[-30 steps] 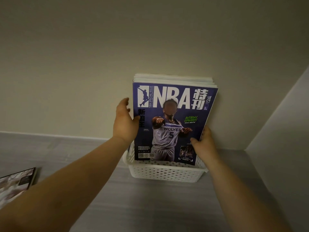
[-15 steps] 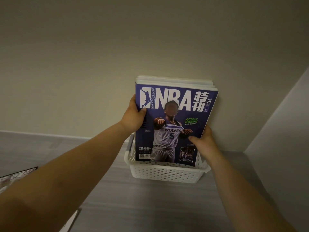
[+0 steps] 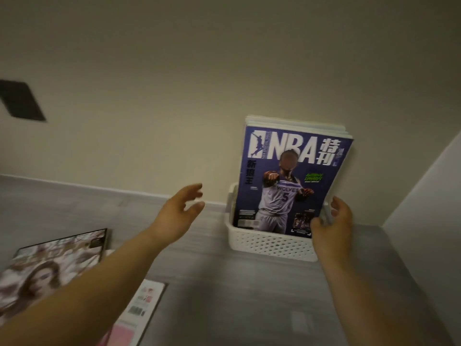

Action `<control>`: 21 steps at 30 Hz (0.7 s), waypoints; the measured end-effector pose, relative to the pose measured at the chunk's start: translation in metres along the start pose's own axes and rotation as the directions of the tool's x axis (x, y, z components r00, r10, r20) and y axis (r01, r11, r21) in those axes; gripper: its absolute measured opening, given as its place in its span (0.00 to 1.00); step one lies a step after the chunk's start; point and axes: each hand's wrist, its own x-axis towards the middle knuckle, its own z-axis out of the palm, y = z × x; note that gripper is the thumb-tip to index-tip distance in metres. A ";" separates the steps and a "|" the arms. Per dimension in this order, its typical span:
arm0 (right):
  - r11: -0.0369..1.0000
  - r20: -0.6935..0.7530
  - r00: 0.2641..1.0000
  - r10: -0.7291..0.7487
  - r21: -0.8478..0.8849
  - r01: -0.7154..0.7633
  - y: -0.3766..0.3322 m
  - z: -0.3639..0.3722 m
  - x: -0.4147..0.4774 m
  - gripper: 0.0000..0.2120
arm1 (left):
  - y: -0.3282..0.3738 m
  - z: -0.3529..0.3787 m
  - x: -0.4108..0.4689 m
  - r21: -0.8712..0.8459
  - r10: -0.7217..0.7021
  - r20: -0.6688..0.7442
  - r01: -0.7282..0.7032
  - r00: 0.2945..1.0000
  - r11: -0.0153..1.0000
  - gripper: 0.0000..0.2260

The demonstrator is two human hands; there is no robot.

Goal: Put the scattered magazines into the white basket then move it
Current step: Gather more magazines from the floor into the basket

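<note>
A white perforated basket stands on the grey table against the wall. Several magazines stand upright in it, fronted by a blue NBA magazine. My right hand grips the lower right corner of the NBA magazine at the basket's right end. To the left of the basket, apart from it, my left hand hovers with fingers spread and nothing in it. Two more magazines lie flat at the left: one with a portrait cover and a pink-and-white one partly under my left forearm.
The grey table ends at a beige wall behind and a side wall close on the right of the basket. A dark patch shows on the wall at upper left.
My left hand has let go of the NBA magazine's left edge and drawn back to the left, fingers spread. The view has swung left, bringing the flat magazines into sight.
</note>
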 end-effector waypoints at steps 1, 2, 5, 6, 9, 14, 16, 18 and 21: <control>1.000 -0.002 1.000 -0.019 -0.015 0.019 -0.006 0.002 -0.016 0.25 | -0.015 -0.015 -0.018 0.029 -0.031 0.000 0.031 1.000 0.999 0.15; 0.998 0.009 0.999 -0.045 -0.033 0.045 -0.013 0.005 -0.033 0.24 | -0.031 -0.032 -0.035 0.052 -0.063 -0.007 0.064 0.998 0.997 0.14; 0.993 0.111 0.990 -0.084 -0.072 0.092 -0.036 0.025 -0.090 0.21 | -0.078 -0.084 -0.081 0.098 -0.175 -0.049 0.179 0.983 0.979 0.10; 0.989 0.163 0.982 -0.094 -0.094 0.110 -0.043 0.035 -0.110 0.21 | -0.092 -0.102 -0.094 0.119 -0.213 -0.072 0.221 0.974 0.968 0.09; 0.966 0.369 0.918 -0.145 -0.147 0.212 -0.060 0.075 -0.175 0.20 | -0.132 -0.157 -0.131 0.205 -0.288 -0.141 0.313 0.947 0.927 0.09; 0.897 0.659 0.718 -0.225 -0.149 0.417 -0.082 0.147 -0.275 0.21 | -0.184 -0.236 -0.181 0.209 -0.400 -0.232 0.448 0.886 0.869 0.12; 0.863 0.708 0.654 -0.267 -0.127 0.489 -0.088 0.171 -0.309 0.22 | -0.205 -0.258 -0.193 0.317 -0.394 -0.250 0.459 0.884 0.830 0.14; 0.815 0.765 0.579 -0.282 -0.127 0.565 -0.094 0.189 -0.338 0.23 | -0.222 -0.276 -0.204 0.451 -0.406 -0.287 0.496 0.868 0.742 0.21; 0.648 0.813 0.506 -0.288 -0.223 0.728 -0.105 0.204 -0.371 0.27 | -0.240 -0.295 -0.218 0.564 -0.486 -0.366 0.605 0.794 0.562 0.30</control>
